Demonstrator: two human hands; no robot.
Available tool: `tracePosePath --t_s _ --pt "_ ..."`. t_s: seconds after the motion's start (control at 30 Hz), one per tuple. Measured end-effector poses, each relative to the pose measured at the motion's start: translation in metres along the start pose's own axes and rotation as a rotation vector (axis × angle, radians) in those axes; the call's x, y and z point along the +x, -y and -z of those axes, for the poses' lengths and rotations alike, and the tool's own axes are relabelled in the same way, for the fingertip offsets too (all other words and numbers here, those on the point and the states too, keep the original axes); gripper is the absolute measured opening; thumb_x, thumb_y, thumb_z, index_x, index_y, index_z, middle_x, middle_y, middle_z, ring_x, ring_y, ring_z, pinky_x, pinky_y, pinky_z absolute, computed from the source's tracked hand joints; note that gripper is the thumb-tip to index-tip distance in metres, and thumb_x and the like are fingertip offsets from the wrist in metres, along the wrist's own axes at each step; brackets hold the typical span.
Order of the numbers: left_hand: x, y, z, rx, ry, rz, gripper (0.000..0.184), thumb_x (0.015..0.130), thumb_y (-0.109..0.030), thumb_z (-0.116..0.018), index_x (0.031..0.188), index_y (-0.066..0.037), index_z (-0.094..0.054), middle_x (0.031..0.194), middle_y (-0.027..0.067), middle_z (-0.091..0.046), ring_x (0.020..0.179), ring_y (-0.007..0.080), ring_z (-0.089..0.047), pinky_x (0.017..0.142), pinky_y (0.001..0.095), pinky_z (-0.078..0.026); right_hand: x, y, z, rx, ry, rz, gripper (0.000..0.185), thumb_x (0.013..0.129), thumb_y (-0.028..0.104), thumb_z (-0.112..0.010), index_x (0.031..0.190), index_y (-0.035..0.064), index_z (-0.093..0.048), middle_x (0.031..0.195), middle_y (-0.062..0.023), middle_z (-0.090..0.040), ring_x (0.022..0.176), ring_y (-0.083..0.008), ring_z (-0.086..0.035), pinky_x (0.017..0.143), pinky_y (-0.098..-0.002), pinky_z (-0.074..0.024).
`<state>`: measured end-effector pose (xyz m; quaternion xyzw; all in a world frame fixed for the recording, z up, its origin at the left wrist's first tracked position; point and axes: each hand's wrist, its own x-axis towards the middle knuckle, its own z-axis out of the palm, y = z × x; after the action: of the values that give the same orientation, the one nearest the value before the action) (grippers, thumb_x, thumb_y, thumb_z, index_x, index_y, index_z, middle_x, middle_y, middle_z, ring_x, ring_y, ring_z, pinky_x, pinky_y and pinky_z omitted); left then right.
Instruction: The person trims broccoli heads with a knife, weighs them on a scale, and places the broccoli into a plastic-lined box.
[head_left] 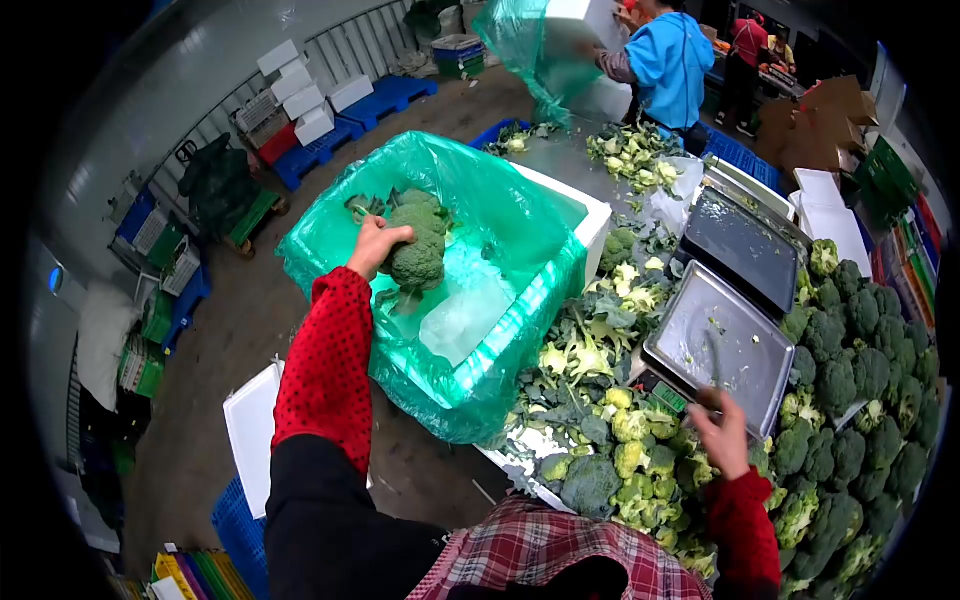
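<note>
My left hand point(377, 246) is closed on a head of broccoli point(418, 240) and reaches into a white foam box lined with green plastic film point(335, 215). Pale, ice-like blocks point(465, 325) lie inside the liner. At the right, my right hand point(720, 432) is closed around a knife point(714, 355), its blade blurred and pointing away over a metal scale pan point(680, 335). Below that hand are cut, yellowish broccoli stems point(630, 455) and trimmed leaves.
A large pile of broccoli heads point(850, 375) fills the right side. A dark tray point(745, 250) sits beyond the scale pan. Past the table, a person in blue point(668, 70) handles another film-wrapped foam box point(575, 45). Blue pallets point(390, 98) with white boxes stand along the far wall.
</note>
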<state>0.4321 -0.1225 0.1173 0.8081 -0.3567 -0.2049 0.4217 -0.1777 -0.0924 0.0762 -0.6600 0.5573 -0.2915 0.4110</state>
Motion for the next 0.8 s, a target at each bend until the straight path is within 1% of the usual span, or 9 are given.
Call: tracePosePath --t_s 0.13,0.33,0.43,0.5,0.57,0.6,0.7,0.77,0.8 --pt "-0.034 -0.008 -0.004 -0.933 0.242 -0.151 0.053 0.075 -0.023 -0.065 0.121 0.000 -0.052 0.109 0.0130 -0.061 0.100 0.0280 -0.061 0.091 0.0428 -0.052 0.033 0.068 -0.070 0.251 0.250 0.148 0.050 0.084 0.019 -0.076 0.125 -0.0031 -0.058 0.102 -0.0085 -0.064 0.087 -0.0142 -0.061 0.072 -0.0281 -0.0512" --pt "-0.188 -0.076 -0.073 -1.461 0.578 -0.194 0.066 0.074 -0.029 -0.054 0.133 0.001 -0.049 0.128 0.0158 -0.060 0.115 0.0331 -0.058 0.101 0.0473 -0.046 0.061 0.159 -0.115 0.656 0.298 0.254 0.058 0.089 0.031 -0.069 0.135 0.0015 -0.049 0.076 -0.0005 -0.056 0.049 -0.0069 -0.047 0.045 -0.0232 -0.0395" --pt "-0.228 -0.068 -0.090 -1.288 0.536 -0.072 0.062 0.079 -0.026 -0.049 0.135 0.000 -0.048 0.131 0.0126 -0.057 0.115 0.0293 -0.057 0.102 0.0451 -0.044 0.051 0.152 -0.100 0.642 0.310 0.287 0.038 0.087 0.034 -0.072 0.109 0.0060 -0.058 0.067 0.0033 -0.051 0.046 -0.0059 -0.043 0.042 -0.0230 -0.0370" --pt "-0.259 -0.072 -0.085 -1.220 0.539 -0.110 0.064 0.081 -0.020 -0.048 0.141 0.001 -0.040 0.132 0.0115 -0.056 0.116 0.0259 -0.056 0.103 0.0406 -0.043 0.042 0.133 -0.093 0.582 0.379 0.188 0.037 0.086 0.023 -0.074 0.112 0.0014 -0.060 0.084 -0.0010 -0.064 0.056 -0.0068 -0.054 0.050 -0.0246 -0.0457" --pt "-0.287 -0.081 -0.080 -0.938 0.429 -0.101 0.074 0.080 -0.010 -0.059 0.147 0.001 -0.028 0.131 0.0119 -0.055 0.118 0.0238 -0.055 0.104 0.0364 -0.042 0.034 0.119 -0.114 0.694 0.295 0.489 0.038 0.086 0.014 -0.074 0.118 -0.0006 -0.060 0.096 -0.0021 -0.067 0.076 -0.0081 -0.060 0.068 -0.0258 -0.0519" --pt "-0.295 -0.075 -0.093 -0.840 0.364 -0.167 0.090 0.074 0.000 -0.071 0.149 0.002 -0.020 0.130 0.0121 -0.055 0.118 0.0227 -0.055 0.102 0.0348 -0.043 0.028 0.114 -0.112 0.667 0.380 0.386 0.041 0.085 0.008 -0.074 0.123 -0.0016 -0.059 0.108 -0.0024 -0.067 0.094 -0.0083 -0.059 0.082 -0.0270 -0.0510" --pt "-0.301 -0.058 -0.110 -0.814 0.317 -0.111 0.079 0.070 0.000 -0.075 0.139 0.004 -0.039 0.119 0.0112 -0.061 0.105 0.0208 -0.062 0.091 0.0334 -0.050 0.019 0.100 -0.109 0.256 0.286 0.427 0.040 0.084 0.014 -0.074 0.120 0.0026 -0.061 0.097 -0.0092 -0.066 0.077 -0.0184 -0.064 0.071 -0.0310 -0.0528" --pt "-0.305 -0.059 -0.106 -0.815 0.294 -0.082 0.067 0.069 -0.001 -0.075 0.129 0.004 -0.047 0.113 0.0106 -0.063 0.098 0.0200 -0.063 0.087 0.0330 -0.052 0.018 0.071 -0.111 0.008 -0.154 0.944 0.039 0.085 0.014 -0.068 0.122 0.0075 -0.061 0.101 -0.0141 -0.062 0.071 -0.0298 -0.065 0.063 -0.0363 -0.0535" --pt "-0.307 -0.062 -0.105 -0.825 0.276 -0.064 0.055 0.068 -0.001 -0.074 0.120 0.004 -0.056 0.106 0.0100 -0.066 0.092 0.0191 -0.065 0.082 0.0325 -0.053 0.008 0.068 -0.095 -0.191 -0.028 0.887 0.040 0.085 0.011 -0.063 0.125 0.0110 -0.059 0.110 -0.0152 -0.059 0.071 -0.0333 -0.065 0.058 -0.0408 -0.0535"
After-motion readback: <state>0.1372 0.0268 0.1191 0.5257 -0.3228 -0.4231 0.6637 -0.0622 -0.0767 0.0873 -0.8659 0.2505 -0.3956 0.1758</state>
